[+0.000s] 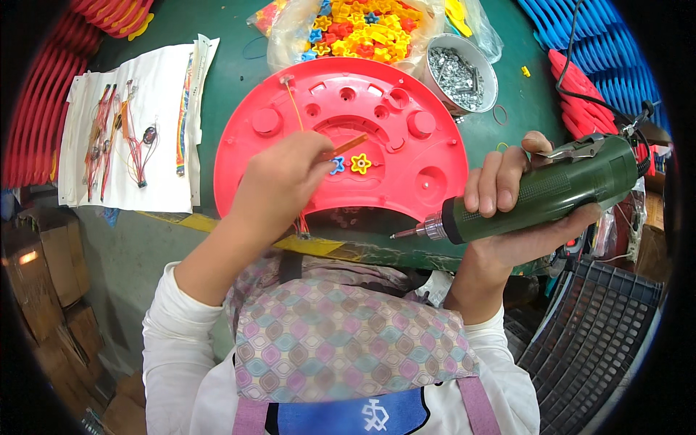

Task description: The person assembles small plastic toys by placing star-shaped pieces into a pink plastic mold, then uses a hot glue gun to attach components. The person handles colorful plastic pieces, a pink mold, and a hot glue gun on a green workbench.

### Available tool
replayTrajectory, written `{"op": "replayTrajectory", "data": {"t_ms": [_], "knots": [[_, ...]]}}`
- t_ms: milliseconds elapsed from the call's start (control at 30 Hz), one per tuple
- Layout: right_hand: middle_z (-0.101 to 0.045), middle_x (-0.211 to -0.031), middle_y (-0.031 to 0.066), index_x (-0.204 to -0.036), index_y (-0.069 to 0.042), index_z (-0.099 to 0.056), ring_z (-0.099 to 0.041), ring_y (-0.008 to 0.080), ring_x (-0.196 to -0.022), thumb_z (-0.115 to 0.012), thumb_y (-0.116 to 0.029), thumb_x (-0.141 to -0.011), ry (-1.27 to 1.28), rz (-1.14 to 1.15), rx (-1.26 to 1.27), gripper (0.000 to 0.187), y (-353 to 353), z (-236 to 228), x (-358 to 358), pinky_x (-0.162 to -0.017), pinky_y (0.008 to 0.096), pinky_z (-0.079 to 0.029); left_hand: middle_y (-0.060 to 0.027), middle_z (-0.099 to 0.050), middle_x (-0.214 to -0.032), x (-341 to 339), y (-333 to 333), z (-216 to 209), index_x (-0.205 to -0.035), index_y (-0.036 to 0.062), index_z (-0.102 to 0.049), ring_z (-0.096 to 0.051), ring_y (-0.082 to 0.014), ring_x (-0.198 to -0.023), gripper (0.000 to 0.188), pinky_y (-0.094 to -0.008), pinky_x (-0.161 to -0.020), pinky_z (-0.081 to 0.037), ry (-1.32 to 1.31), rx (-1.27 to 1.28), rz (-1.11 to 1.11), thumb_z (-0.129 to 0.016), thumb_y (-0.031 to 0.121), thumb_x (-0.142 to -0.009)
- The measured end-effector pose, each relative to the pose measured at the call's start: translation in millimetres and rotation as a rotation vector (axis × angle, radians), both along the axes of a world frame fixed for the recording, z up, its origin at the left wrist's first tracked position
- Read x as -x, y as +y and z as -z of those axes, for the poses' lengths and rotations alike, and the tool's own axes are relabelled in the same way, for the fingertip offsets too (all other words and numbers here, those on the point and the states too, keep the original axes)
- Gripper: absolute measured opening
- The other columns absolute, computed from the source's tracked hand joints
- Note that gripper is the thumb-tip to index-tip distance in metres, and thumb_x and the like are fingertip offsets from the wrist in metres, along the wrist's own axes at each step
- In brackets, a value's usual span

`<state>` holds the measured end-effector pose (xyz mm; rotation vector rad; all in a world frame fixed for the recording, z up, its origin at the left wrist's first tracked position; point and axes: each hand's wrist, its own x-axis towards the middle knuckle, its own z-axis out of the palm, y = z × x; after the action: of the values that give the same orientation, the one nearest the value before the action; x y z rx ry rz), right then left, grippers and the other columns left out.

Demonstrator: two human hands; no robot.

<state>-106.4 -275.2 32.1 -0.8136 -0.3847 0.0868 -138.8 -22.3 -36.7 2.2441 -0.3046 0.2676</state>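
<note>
My left hand is closed on a narrow orange-brown circuit board strip, held over the pink plastic shell. A yellow wire runs from the shell's upper left toward this hand, and thin red wires hang below it. Beside my fingertips, a blue star-shaped piece and a yellow star-shaped piece sit in the shell. My right hand grips a dark green electric screwdriver, its bit pointing left, past the shell's lower right edge.
A bag of colourful star pieces and a white tub of screws stand behind the shell. Wired parts lie on a white sheet at left. Red stacked parts and blue ones flank the table. The screwdriver's cord hangs at right.
</note>
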Motion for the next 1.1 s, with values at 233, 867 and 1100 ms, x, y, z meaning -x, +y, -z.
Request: {"op": "replayTrajectory", "data": {"t_ms": [233, 867, 1100], "knots": [[-0.056, -0.071, 0.0076, -0.131, 0.002, -0.051, -0.058, 0.0211, -0.063, -0.04, -0.095, -0.077, 0.02, 0.139, -0.042, 0.112, -1.6, 6.7, -0.3, -0.061, 0.0395, -0.054, -0.0081, -0.064, -0.09, -10.8, -8.5, 7.1, -0.097, 0.0033, -0.07, -0.063, -0.0268, -0.082, 0.019, -0.038, -0.071, -0.053, -0.187, -0.252, 0.097, -0.078, 0.008, -0.079], [-0.061, -0.077, 0.0142, -0.129, 0.004, -0.048, -0.062, 0.0254, -0.068, -0.046, -0.092, -0.077, -0.349, 0.253, 0.214, 0.109, 33.0, 57.3, -21.7, -0.065, 0.0414, -0.056, -0.0055, -0.058, -0.086, -15.0, -9.1, 15.6, -0.088, 0.0071, -0.074, -0.055, -0.0261, -0.086, 0.013, -0.0391, -0.077, -0.049, -0.072, -0.199, 0.072, -0.078, 0.01, -0.076], [-0.061, -0.076, 0.0136, -0.132, 0.006, -0.046, -0.061, 0.0242, -0.067, -0.047, -0.094, -0.075, -0.344, 0.195, 0.278, 0.115, 34.9, 57.8, -28.0, -0.062, 0.0397, -0.056, -0.0052, -0.058, -0.087, -14.4, -6.7, 17.1, -0.087, 0.0061, -0.073, -0.054, -0.0262, -0.085, 0.014, -0.0391, -0.077, -0.048, -0.053, -0.196, 0.081, -0.078, 0.01, -0.075]]}}
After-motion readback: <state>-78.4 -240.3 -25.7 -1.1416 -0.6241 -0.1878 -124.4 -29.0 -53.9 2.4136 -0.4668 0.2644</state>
